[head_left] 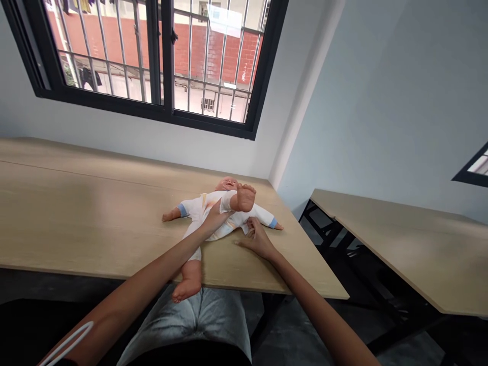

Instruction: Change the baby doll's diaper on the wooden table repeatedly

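Observation:
A baby doll (pixel 224 231) in a white romper with blue cuffs lies on its back on the wooden table, head toward the wall and arms spread. My left hand (pixel 216 219) is closed round its raised leg, near the ankle, with the bare foot (pixel 246 198) sole-up toward me. The doll's other leg (pixel 190 274) hangs over the table's front edge, partly behind my left forearm. At the doll's side, my right hand (pixel 258 239) has its fingers curled at the edge of the white cloth, thumb held apart. The fingers' exact hold on the cloth is partly hidden.
The light wooden table (pixel 95 218) runs to the left along the wall. Past a gap on the right stands a second table (pixel 400 239) with black legs. A barred window (pixel 163 61) is above the table. My legs (pixel 194 320) are just below its front edge.

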The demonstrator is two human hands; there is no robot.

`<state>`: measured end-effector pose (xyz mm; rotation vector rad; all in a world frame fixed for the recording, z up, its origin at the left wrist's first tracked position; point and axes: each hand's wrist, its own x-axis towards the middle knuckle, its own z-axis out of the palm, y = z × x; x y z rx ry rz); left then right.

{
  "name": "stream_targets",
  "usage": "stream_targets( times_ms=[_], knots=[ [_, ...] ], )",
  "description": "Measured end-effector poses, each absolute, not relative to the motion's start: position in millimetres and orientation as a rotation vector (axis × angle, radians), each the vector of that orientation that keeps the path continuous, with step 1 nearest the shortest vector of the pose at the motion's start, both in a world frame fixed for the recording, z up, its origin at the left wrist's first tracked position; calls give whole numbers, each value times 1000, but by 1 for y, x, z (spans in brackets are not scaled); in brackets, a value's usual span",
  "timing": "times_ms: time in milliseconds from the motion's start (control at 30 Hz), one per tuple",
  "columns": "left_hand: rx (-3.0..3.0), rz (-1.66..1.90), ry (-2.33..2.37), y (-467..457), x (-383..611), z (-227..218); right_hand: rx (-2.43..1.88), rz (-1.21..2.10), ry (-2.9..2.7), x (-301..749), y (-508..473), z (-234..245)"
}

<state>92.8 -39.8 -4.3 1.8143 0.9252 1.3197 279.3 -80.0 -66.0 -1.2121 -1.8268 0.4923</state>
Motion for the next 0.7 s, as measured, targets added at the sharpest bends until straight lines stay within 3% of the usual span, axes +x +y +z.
stream_targets(
  times_ms=[100, 500, 700],
  knots=[
    [1802, 1292, 844, -38, 92, -6, -1212, 278, -1847, 279, -77, -68],
    [2232, 1183, 974, -31, 84, -18, -1088, 365, -1520, 300, -79, -46],
    [2645, 927, 830, -38, 82, -20, -1062, 176, -1633, 306, -87, -25]
  ],
)
